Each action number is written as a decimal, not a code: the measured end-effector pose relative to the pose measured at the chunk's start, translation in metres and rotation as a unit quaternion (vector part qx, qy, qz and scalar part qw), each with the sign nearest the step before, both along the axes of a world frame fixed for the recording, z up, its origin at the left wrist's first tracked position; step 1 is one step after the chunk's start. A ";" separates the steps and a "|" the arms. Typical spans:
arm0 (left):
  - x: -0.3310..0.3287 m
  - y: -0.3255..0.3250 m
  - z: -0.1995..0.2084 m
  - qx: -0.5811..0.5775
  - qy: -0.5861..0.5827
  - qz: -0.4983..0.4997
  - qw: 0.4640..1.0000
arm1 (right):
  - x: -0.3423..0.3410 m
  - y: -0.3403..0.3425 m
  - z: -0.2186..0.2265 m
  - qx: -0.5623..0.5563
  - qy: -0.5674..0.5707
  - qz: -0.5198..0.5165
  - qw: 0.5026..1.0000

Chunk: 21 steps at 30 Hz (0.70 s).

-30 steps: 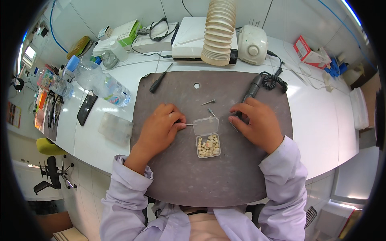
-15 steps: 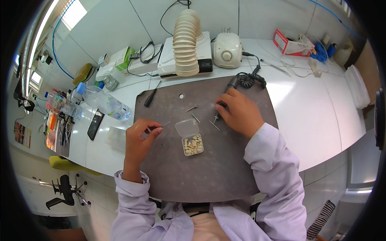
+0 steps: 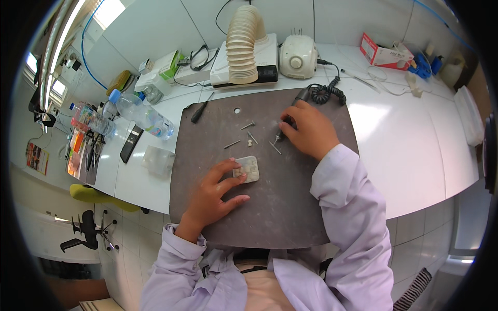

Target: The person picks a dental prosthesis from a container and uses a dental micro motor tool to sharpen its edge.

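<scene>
On the mat [image 3: 290,212], a squarish clear box [image 3: 250,171] lies right and far of the nearer left hand [image 3: 211,196]
Left fingers [image 3: 225,166] spread, touching it; right hand [image 3: 313,129] pinching a dark handpiece [image 3: 303,95]

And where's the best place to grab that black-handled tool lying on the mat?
Probably by its thick black handle, from above and the near side: the tool lies with that end toward the person, while its thin shaft points away.
</scene>
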State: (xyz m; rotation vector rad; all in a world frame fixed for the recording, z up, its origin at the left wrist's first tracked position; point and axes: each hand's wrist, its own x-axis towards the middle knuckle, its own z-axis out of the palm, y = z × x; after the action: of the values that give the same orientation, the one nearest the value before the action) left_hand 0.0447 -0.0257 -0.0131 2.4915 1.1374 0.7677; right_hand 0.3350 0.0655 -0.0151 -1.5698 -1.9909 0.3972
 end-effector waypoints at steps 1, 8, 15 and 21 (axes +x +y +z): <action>-0.001 -0.001 -0.008 0.004 -0.015 0.014 1.000 | -0.003 0.000 0.000 0.001 0.002 0.002 1.000; 0.015 0.009 0.003 -0.057 -0.010 0.052 0.997 | -0.004 -0.006 -0.002 0.013 0.017 -0.004 1.000; 0.006 -0.002 -0.015 -0.010 -0.014 0.072 0.997 | -0.040 -0.007 -0.018 0.234 -0.017 0.114 0.965; -0.042 -0.010 -0.019 0.072 0.017 0.265 0.961 | -0.056 -0.004 -0.028 0.139 -0.072 0.160 0.975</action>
State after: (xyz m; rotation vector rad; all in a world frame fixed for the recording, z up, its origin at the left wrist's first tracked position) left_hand 0.0029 -0.0354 -0.0317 2.3309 1.8602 0.9713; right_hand 0.2789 0.0617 -0.0430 -1.1358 -2.3059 0.1184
